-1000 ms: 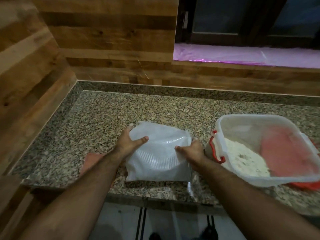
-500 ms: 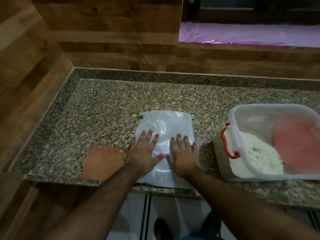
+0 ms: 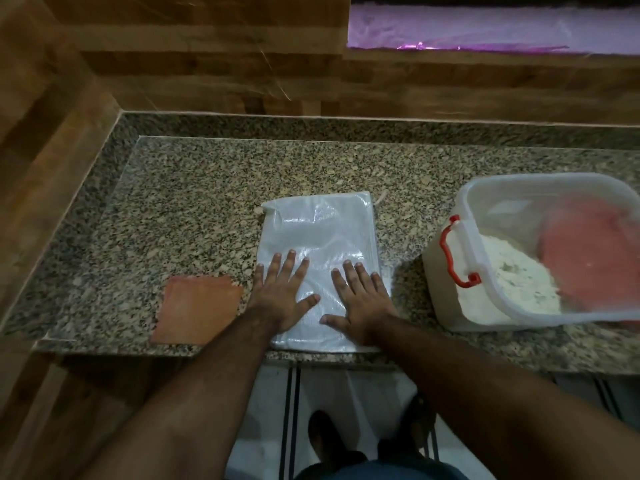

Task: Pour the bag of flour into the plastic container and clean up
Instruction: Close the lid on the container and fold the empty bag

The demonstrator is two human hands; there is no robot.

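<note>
The emptied white plastic flour bag (image 3: 322,230) lies flat on the granite counter (image 3: 207,202), near its front edge. My left hand (image 3: 282,292) presses on the bag's lower left part with spread, straight fingers. My right hand (image 3: 362,297) presses flat on its lower right part. To the right stands the clear plastic container (image 3: 485,202) with red latch handles, holding a mound of white flour (image 3: 519,278). A red lid shows through the container's far side.
An orange cloth (image 3: 197,310) lies on the counter left of the bag, by the front edge. Wooden walls close the counter at the left and back. A purple-lit sill (image 3: 485,26) runs above at the back right. Below the counter are floor tiles and my feet.
One second ago both hands gripped the bag's sides and held it raised. It now lies flat, and both palms have slid slightly forward over it since half a second ago.
</note>
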